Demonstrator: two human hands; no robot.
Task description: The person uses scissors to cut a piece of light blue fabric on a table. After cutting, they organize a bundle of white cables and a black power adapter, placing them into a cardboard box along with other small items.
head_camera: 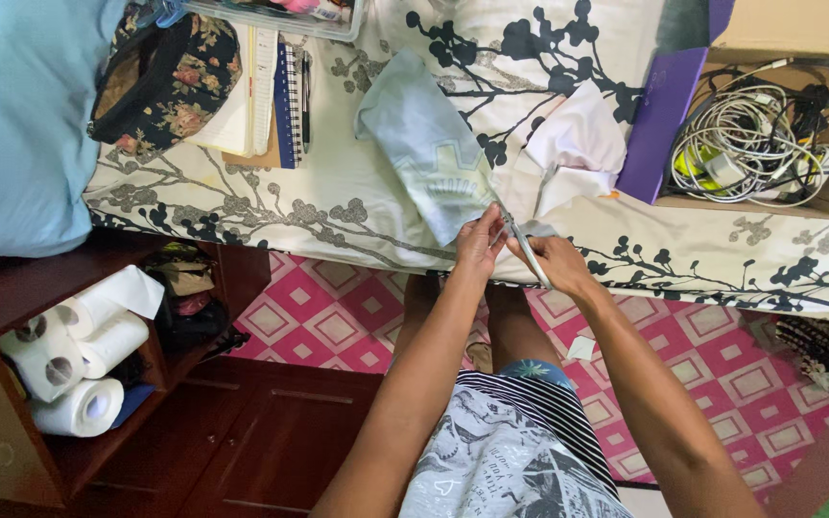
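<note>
**Two hands working at the edge of a bed**

A person is standing at the side of a bed point(338, 206) that is wearing a white sheet printed with dark branches. Both bare arms are reaching forward to the mattress edge.

The left hand point(480, 240) is pinching the lower end of a pale blue-grey piece of cloth point(429, 144), its fingers closing on the fabric. The cloth is lying flat on the sheet, running up and away from the hand toward the middle of the bed.

The right hand point(556, 261) is gripping a slim silvery tool point(522, 245), which looks like a pair of scissors, though its blades are too thin to make out clearly. The tool's tip is pointing up toward the cloth's lower corner, just beside the left fingers, and the two hands are nearly touching.

Just beyond the right hand a crumpled white cloth point(578, 139) is lying on the sheet. To its right an open cardboard box point(669, 105) with purple flaps is holding a tangle of cables point(746, 134). Farther left on the bed, notebooks point(266, 91) are resting beside a floral fabric pouch point(160, 82) and a light blue pillow point(21, 115).

Below the bed, a pink and white patterned floor mat point(338, 321) is showing. At the left, a wooden shelf point(11, 317) is holding rolls of toilet paper point(79, 355).
</note>
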